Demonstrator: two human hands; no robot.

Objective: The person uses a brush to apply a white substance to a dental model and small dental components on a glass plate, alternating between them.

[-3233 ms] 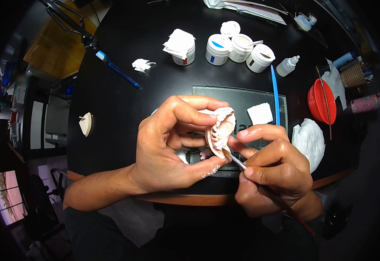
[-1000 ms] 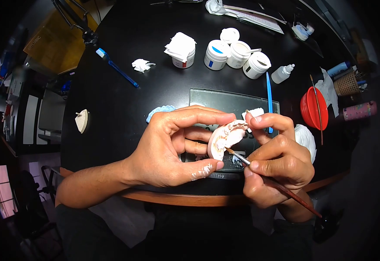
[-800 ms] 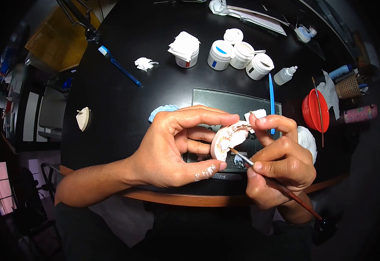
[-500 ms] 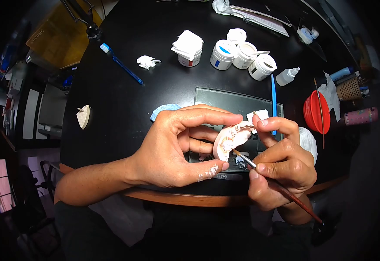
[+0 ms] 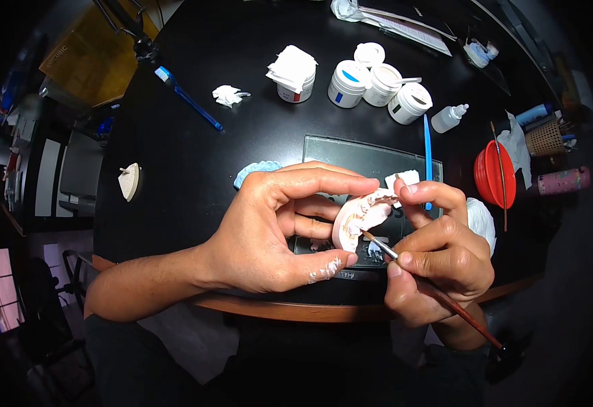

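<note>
1. The left hand (image 5: pixel 269 230) stays clamped, thumb and fingers, on the pale pink plaster dental cast (image 5: pixel 359 218), held above the dark glass slab (image 5: pixel 351 152).
2. The right hand (image 5: pixel 439 261) pinches a thin brown-handled brush (image 5: pixel 432 288); since 1 second ago its tip has barely shifted along the cast's lower edge, so the brushwork there looks steady and ongoing.
</note>
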